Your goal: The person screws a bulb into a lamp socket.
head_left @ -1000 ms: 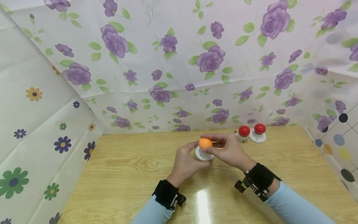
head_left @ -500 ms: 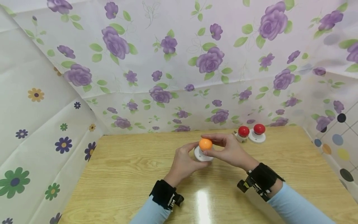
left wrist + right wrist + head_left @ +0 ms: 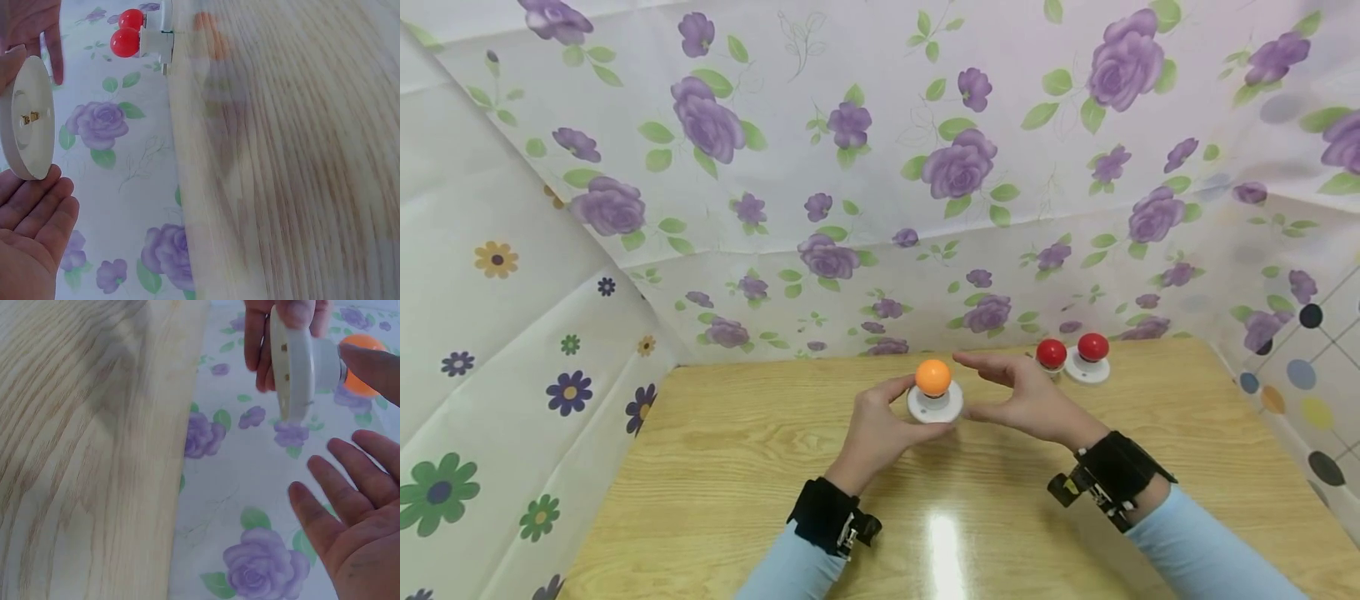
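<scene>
An orange light bulb (image 3: 933,377) sits upright in a round white lamp holder (image 3: 951,406). My left hand (image 3: 880,429) grips the holder by its rim, thumb on the near side and fingers on the far side. In the left wrist view the holder's underside (image 3: 39,140) shows small brass contacts, and it is held above the table. My right hand (image 3: 1026,398) is just right of the holder, fingers spread and holding nothing. The right wrist view shows its thumb (image 3: 375,369) in front of the orange bulb; whether they touch I cannot tell.
Two red bulbs stand at the back right of the wooden table (image 3: 760,500). One red bulb (image 3: 1051,354) is partly behind my right hand; the other red bulb (image 3: 1093,347) sits on a round white base (image 3: 1087,372). Flowered cloth (image 3: 850,192) hangs behind the table.
My right hand has let go of the orange bulb and opened, moving slightly right. My left hand has shifted a little left with the holder and bulb.
</scene>
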`<state>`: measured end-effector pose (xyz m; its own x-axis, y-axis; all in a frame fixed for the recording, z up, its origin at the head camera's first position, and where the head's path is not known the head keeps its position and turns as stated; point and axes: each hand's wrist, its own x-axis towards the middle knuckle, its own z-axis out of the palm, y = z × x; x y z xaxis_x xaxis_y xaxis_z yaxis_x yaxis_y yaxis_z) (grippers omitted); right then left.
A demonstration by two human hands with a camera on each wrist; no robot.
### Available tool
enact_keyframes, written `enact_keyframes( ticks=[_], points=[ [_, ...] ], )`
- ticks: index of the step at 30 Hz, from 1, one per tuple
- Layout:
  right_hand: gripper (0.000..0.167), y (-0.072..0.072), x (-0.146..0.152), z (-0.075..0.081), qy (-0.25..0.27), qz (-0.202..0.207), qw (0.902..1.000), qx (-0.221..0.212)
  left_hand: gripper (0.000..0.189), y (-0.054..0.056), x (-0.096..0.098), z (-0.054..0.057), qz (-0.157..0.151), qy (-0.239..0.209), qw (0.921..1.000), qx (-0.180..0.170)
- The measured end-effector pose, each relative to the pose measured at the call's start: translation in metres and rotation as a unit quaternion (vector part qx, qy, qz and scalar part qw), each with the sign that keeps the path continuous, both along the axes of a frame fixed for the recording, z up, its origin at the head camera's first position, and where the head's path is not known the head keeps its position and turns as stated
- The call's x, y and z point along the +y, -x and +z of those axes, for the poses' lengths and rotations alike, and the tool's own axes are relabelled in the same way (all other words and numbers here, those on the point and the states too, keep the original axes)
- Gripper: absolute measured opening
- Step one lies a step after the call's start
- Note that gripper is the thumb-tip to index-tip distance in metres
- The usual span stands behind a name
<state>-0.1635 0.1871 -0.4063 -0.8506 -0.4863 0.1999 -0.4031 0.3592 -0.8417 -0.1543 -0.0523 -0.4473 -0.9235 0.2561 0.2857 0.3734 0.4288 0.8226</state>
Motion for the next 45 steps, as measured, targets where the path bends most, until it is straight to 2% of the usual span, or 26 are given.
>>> enact_keyframes(
  ticks=[3,9,15,21,24,28,31,34,38,43,45],
  points=[
    [0.069,0.002,0.002,-0.006,-0.024,0.002,0.9997,-0.007,0.069,0.0,-0.001,0.0,0.003,0.0,0.9999,-0.009],
    [0.077,0.005,0.0,-0.016,-0.065,0.002,0.9978,-0.013,0.068,0.001,0.001,-0.001,-0.008,-0.017,0.9998,-0.004],
    [0.071,0.007,-0.005,-0.022,-0.055,0.015,0.9984,-0.008,0.068,0.001,0.004,0.0,-0.011,-0.024,0.9996,0.012],
    [0.067,0.005,-0.008,-0.028,-0.039,0.017,0.9987,-0.026,0.072,0.0,0.006,-0.001,-0.014,-0.024,0.9996,-0.002],
    [0.068,0.004,-0.01,-0.029,-0.03,0.015,0.999,-0.029,0.075,0.0,0.006,-0.002,-0.017,-0.018,0.9997,0.003],
    [0.067,-0.006,-0.016,-0.011,-0.022,0.008,0.9986,-0.048,0.079,0.001,0.006,-0.004,-0.028,-0.014,0.9994,0.015],
    [0.066,-0.011,-0.018,-0.005,-0.009,0.001,0.998,-0.062,0.08,0.002,0.006,-0.004,-0.036,-0.016,0.9991,0.012],
    [0.066,-0.004,-0.016,-0.022,0.0,-0.003,0.9982,-0.059,0.08,0.002,0.005,-0.005,-0.04,-0.012,0.9991,0.006],
    [0.067,0.006,-0.012,-0.041,-0.006,-0.016,0.9989,-0.043,0.082,0.003,0.004,-0.005,-0.026,0.007,0.9996,0.001],
    [0.07,0.018,-0.005,-0.057,0.0,-0.057,0.9982,-0.019,0.085,0.004,0.0,-0.005,0.0,0.031,0.9995,-0.006],
    [0.071,0.023,-0.001,-0.062,0.002,-0.082,0.9966,-0.013,0.084,0.004,-0.002,-0.006,0.012,0.04,0.9989,-0.024]
  ],
)
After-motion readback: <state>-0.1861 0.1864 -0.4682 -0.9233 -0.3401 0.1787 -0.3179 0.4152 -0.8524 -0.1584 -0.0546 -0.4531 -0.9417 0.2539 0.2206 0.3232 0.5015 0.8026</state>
